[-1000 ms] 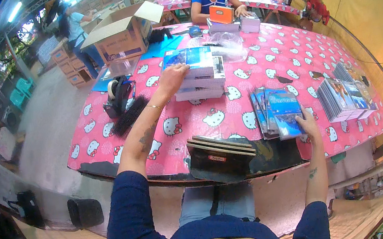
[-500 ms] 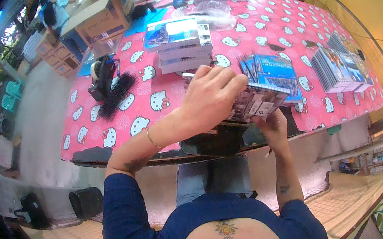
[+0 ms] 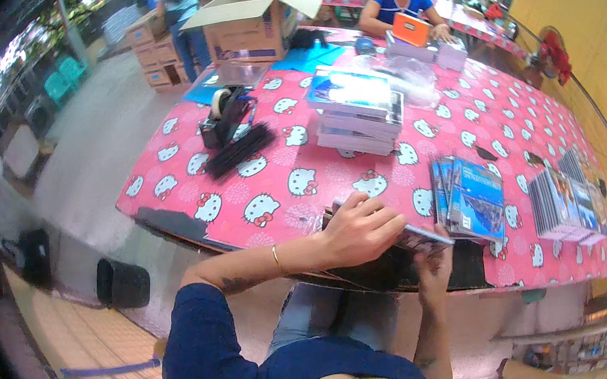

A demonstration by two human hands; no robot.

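A book [image 3: 429, 236] with a dark printed cover is held between my hands at the near edge of the table, seen nearly edge-on. My left hand [image 3: 365, 229] lies over its left part, fingers curled around it. At the right end my right hand [image 3: 433, 263] grips it from below, thumb side up. Just right of the hands, several thin blue-covered books [image 3: 476, 201] lie overlapping. Beyond my left hand stands a stack of thick books [image 3: 358, 130] with a shiny blue cover on top. What lies under the held book is partly hidden.
The table has a pink cartoon-cat cloth [image 3: 302, 182]. On it are a tape dispenser [image 3: 219, 128], a black bristly object [image 3: 241, 152], a row of books [image 3: 563, 209] at right, clear plastic wrap [image 3: 413, 87] and an open carton [image 3: 244, 32]. A co-worker [image 3: 402, 4] sits opposite, handling books.
The view has turned and risen, showing more of the far side. The book in my hands has tipped from its broad face showing to nearly edge-on. Both hands still grip it.
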